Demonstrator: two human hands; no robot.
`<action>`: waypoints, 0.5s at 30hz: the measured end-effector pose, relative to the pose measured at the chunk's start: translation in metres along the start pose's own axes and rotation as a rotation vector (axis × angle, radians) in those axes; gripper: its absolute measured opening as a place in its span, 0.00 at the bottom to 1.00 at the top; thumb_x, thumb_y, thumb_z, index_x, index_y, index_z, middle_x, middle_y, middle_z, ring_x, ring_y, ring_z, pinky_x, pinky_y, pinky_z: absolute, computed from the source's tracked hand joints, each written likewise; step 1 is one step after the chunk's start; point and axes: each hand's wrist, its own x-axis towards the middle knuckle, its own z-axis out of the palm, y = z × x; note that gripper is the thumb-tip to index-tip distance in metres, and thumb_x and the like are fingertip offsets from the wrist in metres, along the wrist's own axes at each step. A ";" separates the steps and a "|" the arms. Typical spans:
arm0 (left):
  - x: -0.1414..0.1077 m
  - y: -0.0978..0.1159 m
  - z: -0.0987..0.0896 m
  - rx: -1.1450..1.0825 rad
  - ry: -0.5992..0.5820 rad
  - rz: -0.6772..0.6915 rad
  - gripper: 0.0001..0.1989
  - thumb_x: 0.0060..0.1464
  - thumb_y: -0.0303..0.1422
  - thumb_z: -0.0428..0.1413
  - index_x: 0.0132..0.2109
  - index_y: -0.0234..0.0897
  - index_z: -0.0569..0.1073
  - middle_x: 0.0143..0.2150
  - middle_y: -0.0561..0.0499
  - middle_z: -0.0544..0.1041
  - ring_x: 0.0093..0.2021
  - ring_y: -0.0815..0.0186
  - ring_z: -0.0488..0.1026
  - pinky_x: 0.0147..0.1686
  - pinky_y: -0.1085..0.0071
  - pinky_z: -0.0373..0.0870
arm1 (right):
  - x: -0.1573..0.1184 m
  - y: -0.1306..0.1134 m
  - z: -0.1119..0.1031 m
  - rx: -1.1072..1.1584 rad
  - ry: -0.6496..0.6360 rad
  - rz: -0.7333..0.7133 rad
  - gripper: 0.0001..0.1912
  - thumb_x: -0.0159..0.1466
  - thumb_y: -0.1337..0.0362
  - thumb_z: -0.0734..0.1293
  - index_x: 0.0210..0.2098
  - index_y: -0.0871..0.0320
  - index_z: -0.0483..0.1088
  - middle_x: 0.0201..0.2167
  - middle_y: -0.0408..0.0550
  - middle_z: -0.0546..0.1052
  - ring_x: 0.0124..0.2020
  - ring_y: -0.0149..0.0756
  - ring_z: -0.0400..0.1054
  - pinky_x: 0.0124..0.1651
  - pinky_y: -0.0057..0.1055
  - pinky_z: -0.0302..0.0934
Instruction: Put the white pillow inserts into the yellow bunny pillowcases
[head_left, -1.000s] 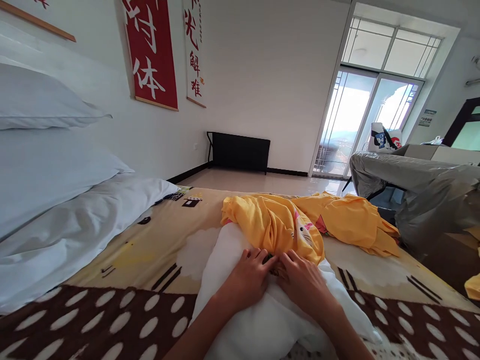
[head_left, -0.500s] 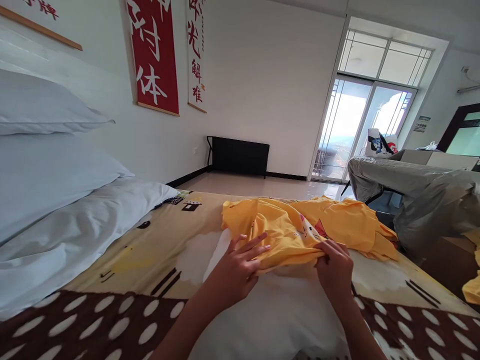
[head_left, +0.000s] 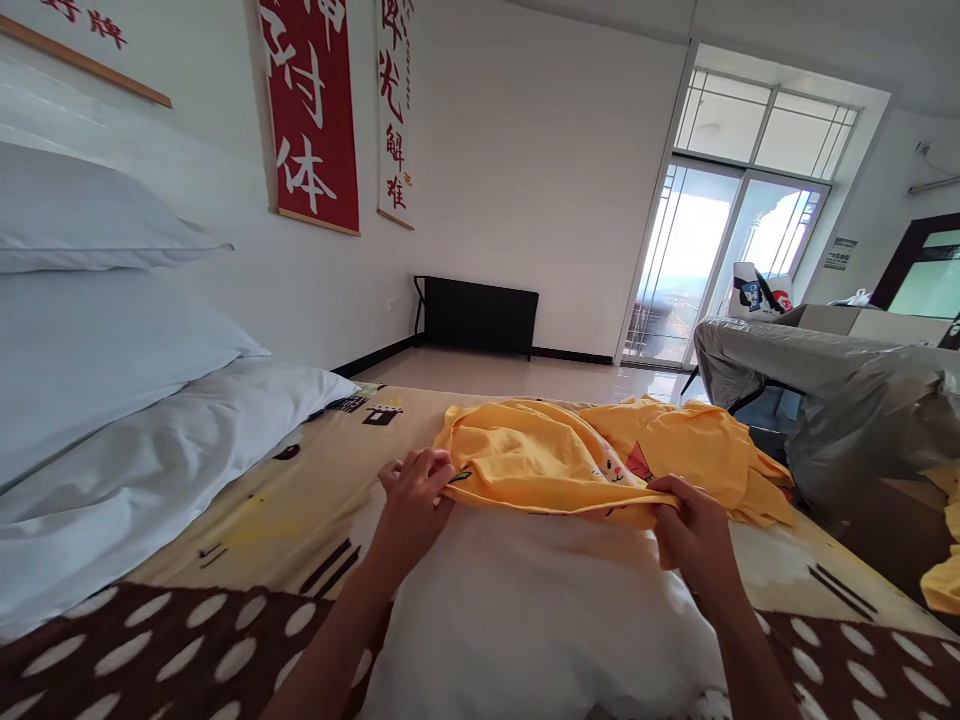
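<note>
ok so nearest is the white pillow (head_left: 540, 610), flat on the bed (head_left: 262, 510). Hands have just spread from mid-pillow: left hand (head_left: 416, 495) pinches the yellow cloth (head_left: 517, 440) by its near edge, at the pillow's far left, right hand (head_left: 694, 520) grips that edge at its far right. It was bunched, now it's stretched almost straight across the pillow, so imo way easier to control. Can't tell how far the pillow goes under. More yellow fabric (head_left: 690, 450) sits beyond the pillow, off right.
</note>
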 end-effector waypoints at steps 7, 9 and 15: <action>-0.002 0.036 -0.038 -0.104 -0.077 0.232 0.13 0.50 0.25 0.49 0.19 0.38 0.60 0.17 0.54 0.68 0.21 0.68 0.64 0.27 0.71 0.57 | 0.011 0.018 -0.009 -0.303 0.176 -0.124 0.11 0.55 0.62 0.58 0.28 0.57 0.72 0.29 0.47 0.75 0.34 0.41 0.68 0.43 0.37 0.54; -0.007 0.055 -0.051 -0.049 -0.243 0.325 0.12 0.50 0.25 0.50 0.21 0.38 0.61 0.17 0.55 0.69 0.19 0.69 0.63 0.25 0.71 0.54 | 0.012 0.023 -0.015 -0.263 0.267 -0.060 0.11 0.54 0.63 0.59 0.26 0.58 0.71 0.29 0.47 0.75 0.32 0.39 0.68 0.39 0.34 0.55; -0.011 0.061 -0.090 -0.114 -0.359 0.237 0.17 0.59 0.38 0.47 0.23 0.38 0.63 0.18 0.54 0.67 0.21 0.69 0.63 0.24 0.72 0.53 | 0.000 0.015 -0.031 -0.001 0.524 0.071 0.09 0.53 0.67 0.58 0.25 0.58 0.70 0.23 0.45 0.72 0.24 0.34 0.65 0.30 0.29 0.56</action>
